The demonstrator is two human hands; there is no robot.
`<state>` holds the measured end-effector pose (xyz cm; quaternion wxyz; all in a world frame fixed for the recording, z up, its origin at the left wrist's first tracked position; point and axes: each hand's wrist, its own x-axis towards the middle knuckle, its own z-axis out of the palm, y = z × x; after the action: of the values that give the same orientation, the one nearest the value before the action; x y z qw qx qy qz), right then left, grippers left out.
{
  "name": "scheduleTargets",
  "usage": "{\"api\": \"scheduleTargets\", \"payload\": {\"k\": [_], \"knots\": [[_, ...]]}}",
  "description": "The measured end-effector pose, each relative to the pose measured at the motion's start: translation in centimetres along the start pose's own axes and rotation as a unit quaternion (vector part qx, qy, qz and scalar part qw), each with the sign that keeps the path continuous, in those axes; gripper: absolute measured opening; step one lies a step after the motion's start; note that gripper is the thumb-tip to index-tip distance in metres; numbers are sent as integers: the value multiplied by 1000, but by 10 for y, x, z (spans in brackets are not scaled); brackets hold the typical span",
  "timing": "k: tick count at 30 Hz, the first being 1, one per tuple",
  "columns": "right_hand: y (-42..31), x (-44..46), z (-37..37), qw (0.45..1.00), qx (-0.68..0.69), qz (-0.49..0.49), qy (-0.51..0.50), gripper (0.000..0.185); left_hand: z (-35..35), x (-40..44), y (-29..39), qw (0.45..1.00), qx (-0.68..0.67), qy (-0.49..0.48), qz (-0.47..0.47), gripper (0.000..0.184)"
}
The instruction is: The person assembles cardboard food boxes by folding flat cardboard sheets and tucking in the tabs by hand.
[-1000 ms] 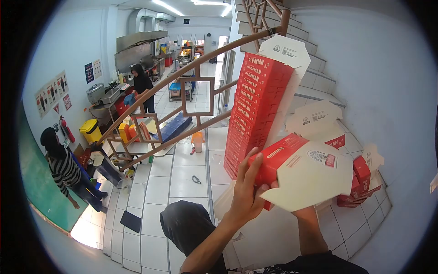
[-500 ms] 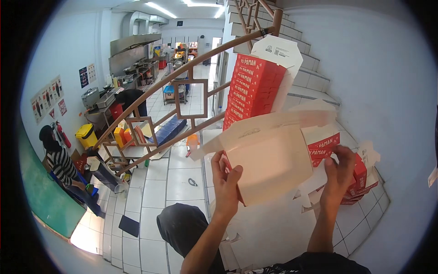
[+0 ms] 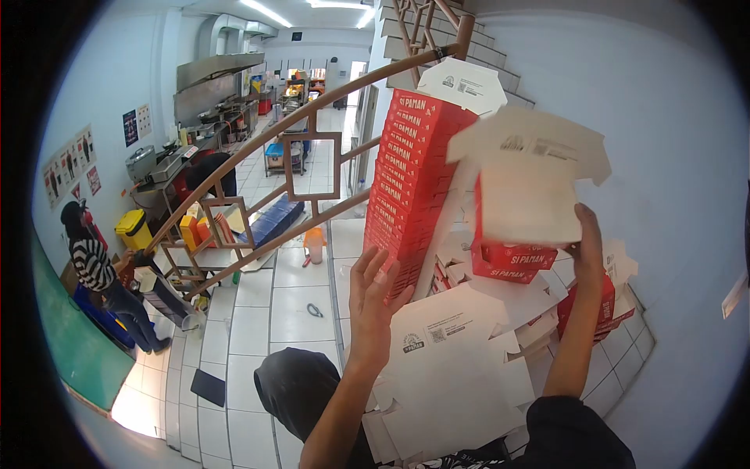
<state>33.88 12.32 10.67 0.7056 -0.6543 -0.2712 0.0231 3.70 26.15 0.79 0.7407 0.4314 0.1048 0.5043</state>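
Note:
My right hand [image 3: 587, 238] grips the right corner of a folded cardboard food box [image 3: 531, 211], whose pale inside faces up and whose lid stands open. That box sits over a red box [image 3: 512, 266] printed "SI PAMAN". Fingers spread and holding nothing, my left hand [image 3: 371, 301] is raised before the tall stack of nested red boxes [image 3: 402, 180]; whether it touches them I cannot tell. Flat white box blanks [image 3: 449, 359] with a printed logo lie close in front of me, below both hands.
More red boxes [image 3: 586, 309] lie by the right wall. A brown stair railing [image 3: 312, 125] crosses on the left, with steps [image 3: 500, 59] behind. Below, a person in a striped top [image 3: 94, 258] stands near a yellow bin [image 3: 134, 228]; another person [image 3: 209, 173] bends by the kitchen counter.
The food box has moved up and right, from between both hands onto the shorter pile. My left hand has let go of it. The flat blanks have come into fuller view.

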Motion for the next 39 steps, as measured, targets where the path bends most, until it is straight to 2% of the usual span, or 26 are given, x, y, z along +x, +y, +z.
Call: {"api": "scheduleTargets", "payload": {"k": [4, 7, 11, 14, 17, 19, 21, 23, 25, 28, 31, 37, 39], "knots": [[-1, 36, -20, 984, -150, -10, 99, 62, 1, -3, 3, 1000, 21, -1, -4, 58], [16, 74, -38, 954, -246, -85, 148, 64, 1, -4, 1, 999, 35, 3, 0, 54], [32, 107, -43, 937, -310, -25, 157, 72, 1, -4, 2, 1000, 27, -4, 3, 49], [26, 84, -37, 904, -345, -127, 219, 65, 0, -4, 2, 1000, 24, 3, 8, 44], [18, 24, -27, 889, -311, -273, 195, 49, 0, -1, 0, 999, 29, 16, 3, 36], [5, -34, -16, 939, -284, -184, 62, 39, 0, 0, -2, 999, 33, 27, -8, 32], [3, -89, -5, 956, -271, -52, -95, 44, 0, 0, -2, 999, 34, 32, -11, 30], [35, -119, -10, 887, -401, -53, -224, 50, 0, 0, -2, 999, 37, 33, -8, 28], [61, -145, -16, 837, -477, 13, -270, 56, -2, 0, -4, 998, 44, 35, 0, 27], [105, -159, -36, 864, -424, 6, -272, 59, -4, 0, -3, 998, 43, 44, 8, 26], [95, -166, -40, 902, -364, 69, -221, 52, -4, 1, -1, 997, 32, 63, 7, 26], [73, -167, -44, 892, -394, 79, -207, 24, -7, 2, 2, 997, 27, 74, 26, 25], [76, -166, -50, 908, -372, 19, -194, 23, -9, 3, 3, 996, 18, 78, 31, 25]]}}
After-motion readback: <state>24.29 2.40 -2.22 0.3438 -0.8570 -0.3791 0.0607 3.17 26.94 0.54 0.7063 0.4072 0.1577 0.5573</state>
